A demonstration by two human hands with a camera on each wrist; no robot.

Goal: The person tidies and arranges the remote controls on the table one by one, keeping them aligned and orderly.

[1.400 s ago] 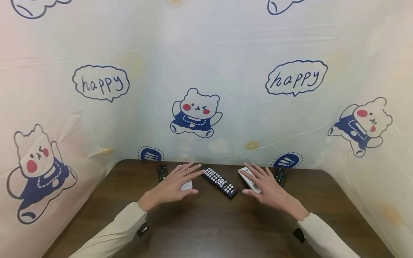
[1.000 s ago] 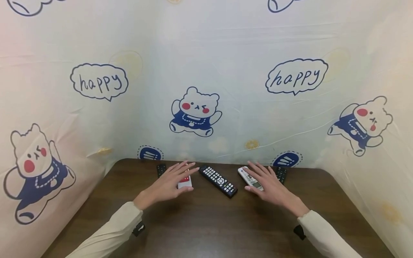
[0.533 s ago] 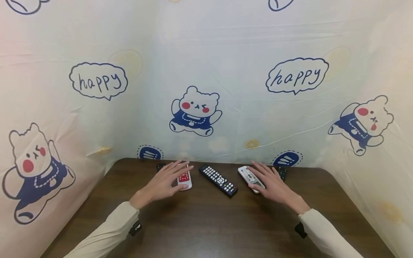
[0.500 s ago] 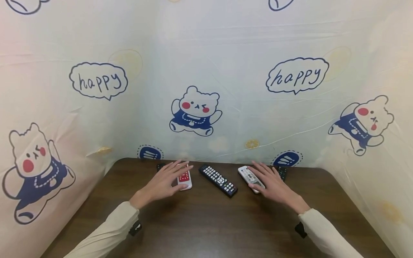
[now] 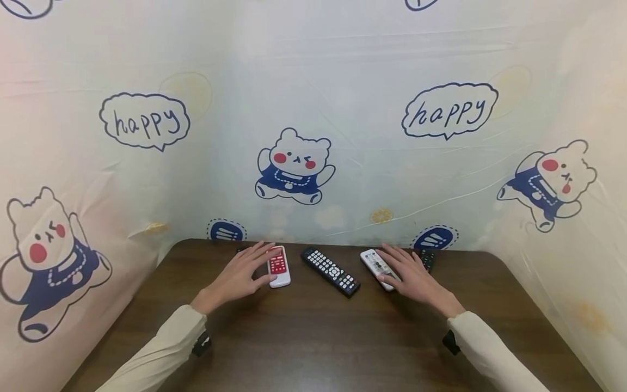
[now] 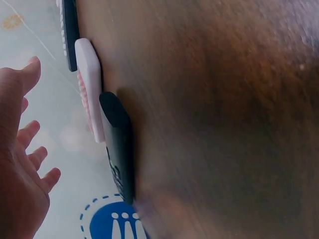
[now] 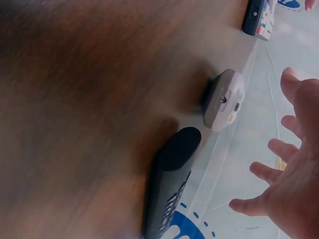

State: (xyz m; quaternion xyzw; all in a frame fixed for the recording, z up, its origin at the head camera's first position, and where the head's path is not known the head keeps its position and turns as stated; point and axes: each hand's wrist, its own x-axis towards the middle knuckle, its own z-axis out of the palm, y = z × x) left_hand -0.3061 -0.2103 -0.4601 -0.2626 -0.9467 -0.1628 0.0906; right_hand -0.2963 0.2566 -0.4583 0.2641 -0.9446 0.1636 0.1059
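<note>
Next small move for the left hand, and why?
Probably lower the left hand a little toward the leftmost black remote. The hand holds nothing, the left wrist view shows a gap between it and that remote, and in the head view it lies over most of it, so a straight descent looks like the shortest way to contact.

From the head camera, the left hand (image 5: 238,275) hides most of the leftmost black remote (image 6: 121,154). The right hand (image 5: 416,276) covers part of the rightmost black remote (image 5: 428,259)
</note>
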